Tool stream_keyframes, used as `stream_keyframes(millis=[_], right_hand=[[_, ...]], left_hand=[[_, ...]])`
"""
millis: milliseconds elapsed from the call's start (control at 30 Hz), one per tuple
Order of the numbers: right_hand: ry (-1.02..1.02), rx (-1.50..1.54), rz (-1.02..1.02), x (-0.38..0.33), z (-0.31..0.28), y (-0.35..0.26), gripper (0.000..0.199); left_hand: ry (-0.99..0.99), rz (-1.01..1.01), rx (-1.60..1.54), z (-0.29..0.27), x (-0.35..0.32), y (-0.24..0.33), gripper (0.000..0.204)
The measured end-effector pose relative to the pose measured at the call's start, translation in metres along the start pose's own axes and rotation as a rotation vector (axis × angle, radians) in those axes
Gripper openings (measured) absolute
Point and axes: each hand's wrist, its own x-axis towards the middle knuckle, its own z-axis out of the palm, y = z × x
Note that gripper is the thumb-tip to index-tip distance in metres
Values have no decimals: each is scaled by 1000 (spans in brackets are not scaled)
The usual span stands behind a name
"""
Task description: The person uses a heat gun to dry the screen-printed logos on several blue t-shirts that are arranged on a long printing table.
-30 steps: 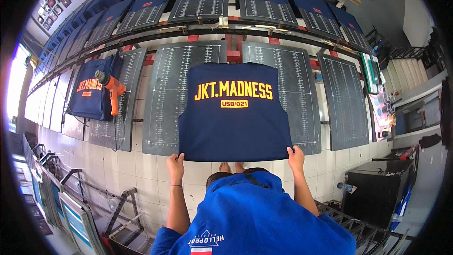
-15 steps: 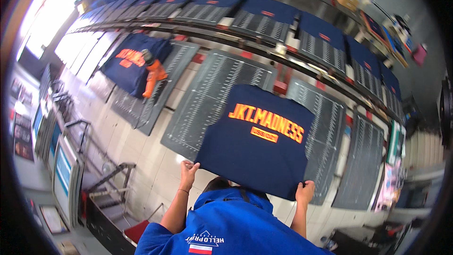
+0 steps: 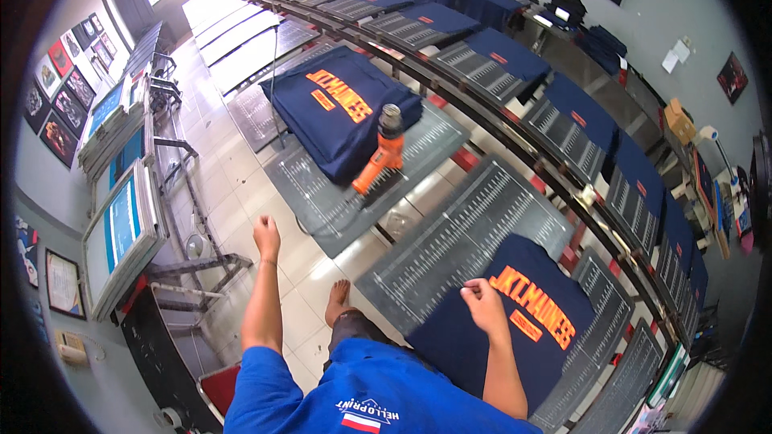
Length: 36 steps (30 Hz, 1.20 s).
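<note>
My left hand [image 3: 266,239] hangs above the tiled floor, fingers curled, with nothing in it. My right hand [image 3: 484,304] is over a navy T-shirt [image 3: 470,345] with orange lettering. Its fingers are curled in and appear empty; whether it touches the cloth I cannot tell. That shirt lies across the dark ruled printing boards, partly covered by my arm. Farther left, a stack of navy T-shirts [image 3: 293,104], the top one with the same orange print, rests on a ruled board [image 3: 334,225]. An orange heat gun [image 3: 382,157] stands at the stack's right edge.
A long metal rail [image 3: 474,92] runs behind the boards, with rows of navy shirts on boards beyond. Framed printing screens [image 3: 125,225] lean on a rack at the left. A red seat [image 3: 219,390] is near my left side; my bare foot [image 3: 339,301] is on the floor.
Both hands have let go of the shirt's hem, and the shirt now lies lower right in view. The view has swung left, bringing the stack and heat gun nearer the middle.
</note>
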Motion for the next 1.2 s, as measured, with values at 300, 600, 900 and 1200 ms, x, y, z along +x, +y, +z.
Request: stream_keyframes(millis=[300, 600, 900, 1200], right_hand=[[103, 612, 162, 217, 255, -142, 64], [-22, 932, 274, 240, 291, -166, 29], [-326, 1178, 337, 83, 253, -170, 37], [-65, 1203, -18, -127, 163, -111, 44]], left_hand=[[-12, -70, -214, 155, 357, 20, 57], [-644, 98, -428, 29, 337, -51, 23], [-2036, 195, -218, -103, 176, 75, 53], [-2226, 1266, -412, -102, -46, 331, 14]])
